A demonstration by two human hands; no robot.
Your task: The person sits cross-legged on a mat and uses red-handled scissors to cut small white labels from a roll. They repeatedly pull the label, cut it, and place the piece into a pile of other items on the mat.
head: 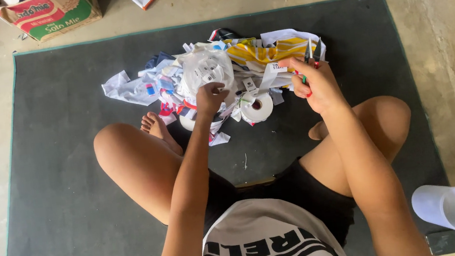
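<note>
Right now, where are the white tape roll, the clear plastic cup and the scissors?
White tape roll (pixel 256 107), head view, its flat face.
Clear plastic cup (pixel 450 207), head view, its side wall.
Scissors (pixel 311 53), head view, the blades.

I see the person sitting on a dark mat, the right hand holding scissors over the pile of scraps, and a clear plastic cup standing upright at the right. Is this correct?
Not quite: in the head view the clear plastic cup lies tipped on its side, not upright. The rest holds: the right hand holds scissors over the pile of scraps on the dark mat.

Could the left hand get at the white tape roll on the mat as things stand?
Probably yes: the left hand rests on the scrap pile right beside the white tape roll, and nothing lies between them; the right hand holds scissors off to the side.
</note>
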